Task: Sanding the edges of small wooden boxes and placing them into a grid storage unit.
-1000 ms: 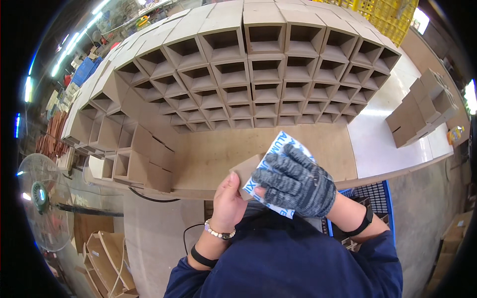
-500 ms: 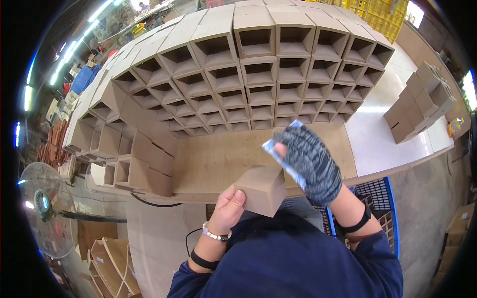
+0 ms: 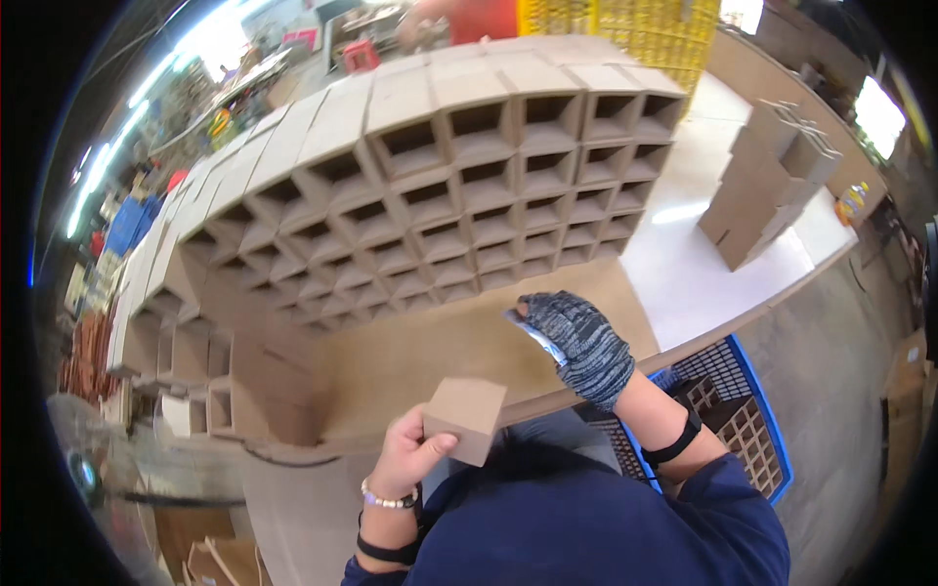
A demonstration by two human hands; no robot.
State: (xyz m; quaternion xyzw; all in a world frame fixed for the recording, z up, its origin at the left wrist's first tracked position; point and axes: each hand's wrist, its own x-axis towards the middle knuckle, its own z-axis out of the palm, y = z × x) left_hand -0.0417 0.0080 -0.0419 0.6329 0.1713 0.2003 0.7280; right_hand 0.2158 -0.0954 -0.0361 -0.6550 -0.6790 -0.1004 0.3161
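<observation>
My left hand (image 3: pixel 403 453) grips a small brown cardboard box (image 3: pixel 465 414) in front of my body, thumb on its near side. A grey knitted glove covers my right hand (image 3: pixel 578 344), which is closed on a flat, shiny blue-and-white piece (image 3: pixel 538 336); its exact kind is unclear. This piece is apart from the box, to its upper right. Ahead of both hands rises a wall of stacked cardboard boxes (image 3: pixel 459 90) with their open ends toward me. It curves round to the left of the brown tabletop (image 3: pixel 420 363).
A smaller stack of cardboard boxes (image 3: pixel 750 190) stands on the white surface at right, near a yellow bottle (image 3: pixel 852 203). Below the table edge is a blue crate (image 3: pixel 780 459) holding cardboard dividers. Yellow crates (image 3: pixel 645 39) stand behind; a fan (image 3: pixel 86 471) is at lower left.
The view has turned, shifting the box wall leftward. Both hands keep their holds; the box has moved left and down in view. Something red now shows beyond the wall.
</observation>
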